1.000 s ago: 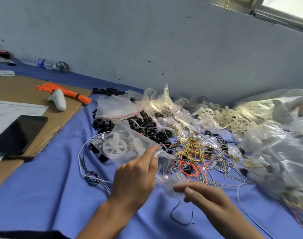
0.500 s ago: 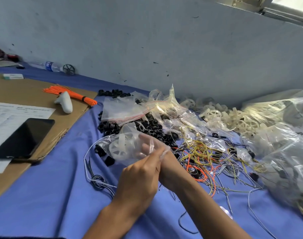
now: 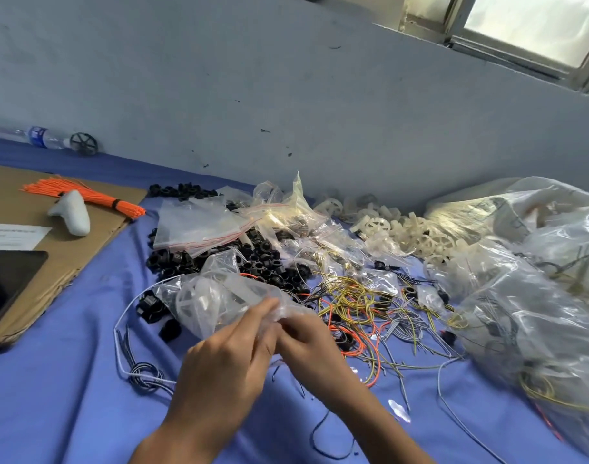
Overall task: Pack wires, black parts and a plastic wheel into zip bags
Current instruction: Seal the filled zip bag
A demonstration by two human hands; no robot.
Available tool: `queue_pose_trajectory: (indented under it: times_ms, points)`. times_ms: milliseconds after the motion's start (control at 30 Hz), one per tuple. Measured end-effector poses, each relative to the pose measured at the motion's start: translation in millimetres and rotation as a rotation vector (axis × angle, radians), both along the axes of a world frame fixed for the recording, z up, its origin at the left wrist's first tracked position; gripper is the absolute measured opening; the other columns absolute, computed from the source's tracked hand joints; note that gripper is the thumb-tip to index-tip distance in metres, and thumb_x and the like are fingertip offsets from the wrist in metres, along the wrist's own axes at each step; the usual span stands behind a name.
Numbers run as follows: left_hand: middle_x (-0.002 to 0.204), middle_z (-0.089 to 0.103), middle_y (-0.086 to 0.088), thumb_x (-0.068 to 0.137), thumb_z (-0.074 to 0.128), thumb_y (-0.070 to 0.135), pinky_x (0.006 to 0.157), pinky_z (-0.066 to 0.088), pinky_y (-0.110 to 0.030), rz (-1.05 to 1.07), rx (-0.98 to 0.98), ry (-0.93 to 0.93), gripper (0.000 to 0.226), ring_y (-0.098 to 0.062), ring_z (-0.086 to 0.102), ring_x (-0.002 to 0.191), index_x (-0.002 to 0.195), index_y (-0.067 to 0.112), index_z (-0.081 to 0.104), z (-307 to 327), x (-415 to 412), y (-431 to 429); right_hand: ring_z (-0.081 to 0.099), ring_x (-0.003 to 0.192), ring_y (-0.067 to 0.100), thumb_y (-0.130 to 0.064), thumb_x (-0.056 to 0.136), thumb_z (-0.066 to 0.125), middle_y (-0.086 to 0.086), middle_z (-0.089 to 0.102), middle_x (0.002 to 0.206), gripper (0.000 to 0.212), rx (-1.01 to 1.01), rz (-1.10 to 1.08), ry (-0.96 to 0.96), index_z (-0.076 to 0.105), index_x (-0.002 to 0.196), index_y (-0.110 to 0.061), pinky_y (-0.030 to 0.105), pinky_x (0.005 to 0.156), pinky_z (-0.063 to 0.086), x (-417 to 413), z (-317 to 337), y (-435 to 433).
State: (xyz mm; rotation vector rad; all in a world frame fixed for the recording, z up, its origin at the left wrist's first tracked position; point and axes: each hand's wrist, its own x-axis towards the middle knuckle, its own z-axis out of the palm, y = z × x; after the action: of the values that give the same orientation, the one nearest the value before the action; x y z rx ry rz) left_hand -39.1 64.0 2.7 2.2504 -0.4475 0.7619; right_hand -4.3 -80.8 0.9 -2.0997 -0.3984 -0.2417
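Note:
Both hands meet at the mouth of a clear zip bag (image 3: 216, 299) that holds a white plastic wheel (image 3: 192, 301). My left hand (image 3: 226, 366) pinches the bag's right end from the near side. My right hand (image 3: 306, 343) pinches the same end, its fingers partly hidden behind the left hand and the plastic. A pile of black parts (image 3: 252, 262) lies just behind the bag. Loose yellow, orange and grey wires (image 3: 356, 306) spread to the right of it. White wheels (image 3: 397, 226) are heaped at the back.
Empty zip bags (image 3: 199, 226) lie on the black parts. Large plastic sacks (image 3: 527, 283) fill the right side. On the left, cardboard (image 3: 65, 249) carries orange ties (image 3: 85, 195), a white handle (image 3: 73, 212), paper and a dark phone (image 3: 5, 286). A bottle (image 3: 31, 137) lies by the wall.
My right hand moved from the cloth up to the bag's mouth beside my left hand. The bag is now bunched between both hands, and the view tilted.

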Motion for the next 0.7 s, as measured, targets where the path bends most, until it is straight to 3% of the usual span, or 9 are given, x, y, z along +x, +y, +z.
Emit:
queue_pose_trajectory:
  times_ms: [33, 100, 167, 267, 300, 400, 467, 600, 700]
  points:
    - [0.079, 0.068, 0.007, 0.087, 0.072, 0.033, 0.049, 0.049, -0.031, -0.019, 0.033, 0.009, 0.046, -0.016, 0.065, 0.066, 0.129, 0.037, 0.056, -1.3, -2.5, -0.8, 0.049, 0.060, 0.002, -0.016, 0.093, 0.060, -0.007, 0.059, 0.062, 0.027, -0.021, -0.091, -0.077, 0.059, 0.068, -0.026, 0.029, 0.057, 0.041, -4.5, -6.1, -7.9]
    - [0.080, 0.058, 0.008, 0.073, 0.083, 0.026, 0.048, 0.050, -0.030, -0.062, 0.107, 0.038, 0.066, -0.013, 0.060, 0.067, 0.132, 0.034, 0.056, -6.2, -7.0, 0.0, 0.048, 0.054, 0.002, -0.024, 0.087, 0.068, -0.014, 0.057, 0.059, 0.026, 0.018, -0.328, -0.194, 0.054, 0.066, -0.029, 0.015, 0.053, 0.033, -10.7, -14.1, -20.9]
    - [0.088, 0.051, 0.013, 0.062, 0.088, 0.027, 0.050, 0.049, -0.027, -0.077, 0.171, 0.060, 0.078, -0.009, 0.056, 0.076, 0.132, 0.031, 0.055, -10.8, -11.0, 4.6, 0.043, 0.061, 0.005, -0.025, 0.079, 0.073, -0.011, 0.050, 0.067, 0.027, 0.017, -0.501, -0.241, 0.047, 0.075, -0.029, 0.015, 0.055, 0.032, -8.0, -17.1, -28.8]
    - [0.095, 0.055, 0.013, 0.051, 0.090, 0.030, 0.054, 0.046, -0.022, -0.059, 0.279, -0.005, 0.083, -0.011, 0.057, 0.084, 0.125, 0.028, 0.052, -20.6, -12.0, 15.2, 0.048, 0.077, 0.002, -0.026, 0.078, 0.071, -0.012, 0.050, 0.088, 0.030, -0.118, -0.455, -0.123, 0.051, 0.101, -0.030, 0.013, 0.063, 0.035, 6.3, -8.9, -36.8]
    - [0.095, 0.059, 0.012, 0.054, 0.087, 0.027, 0.059, 0.046, -0.022, -0.054, 0.313, -0.049, 0.074, -0.014, 0.060, 0.083, 0.121, 0.028, 0.054, -23.8, -11.2, 18.9, 0.050, 0.078, 0.003, -0.026, 0.081, 0.067, -0.012, 0.054, 0.091, 0.029, -0.181, -0.424, -0.057, 0.055, 0.107, -0.030, 0.015, 0.063, 0.036, 11.1, -5.2, -38.6]
    - [0.086, 0.065, 0.012, 0.079, 0.060, 0.024, 0.070, 0.043, -0.027, -0.012, 0.294, -0.201, 0.017, -0.021, 0.065, 0.074, 0.095, 0.025, 0.067, -27.3, -5.1, 24.9, 0.058, 0.075, 0.007, -0.024, 0.091, 0.056, -0.008, 0.065, 0.090, 0.018, -0.241, -0.369, 0.070, 0.065, 0.106, -0.027, 0.023, 0.062, 0.043, 23.1, 5.2, -40.6]
    - [0.081, 0.065, 0.011, 0.089, 0.056, 0.023, 0.069, 0.043, -0.029, 0.006, 0.250, -0.271, 0.016, -0.022, 0.064, 0.069, 0.084, 0.023, 0.071, -26.7, -0.5, 25.5, 0.061, 0.075, 0.008, -0.018, 0.093, 0.050, -0.006, 0.068, 0.090, 0.022, -0.119, -0.334, 0.121, 0.068, 0.104, -0.023, 0.025, 0.061, 0.049, 28.3, 12.4, -36.8]
    - [0.082, 0.069, 0.005, 0.090, 0.058, 0.028, 0.074, 0.047, -0.027, 0.028, 0.120, -0.381, 0.023, -0.016, 0.059, 0.070, 0.095, 0.014, 0.077, -1.0, 15.4, 36.4, 0.051, 0.048, 0.003, -0.002, 0.093, 0.041, 0.002, 0.059, 0.076, 0.034, 0.247, -0.166, 0.264, 0.065, 0.112, -0.016, 0.020, 0.042, 0.039, 39.0, 48.8, -23.8]
    - [0.082, 0.069, 0.002, 0.092, 0.062, 0.032, 0.080, 0.043, -0.010, 0.060, 0.007, -0.390, 0.026, -0.006, 0.052, 0.066, 0.104, 0.013, 0.073, 35.3, 30.7, 53.2, 0.052, 0.050, 0.012, 0.001, 0.096, 0.039, 0.009, 0.061, 0.065, 0.033, 0.428, -0.059, 0.284, 0.064, 0.115, -0.009, 0.025, 0.043, 0.042, 47.6, 91.0, -14.5]
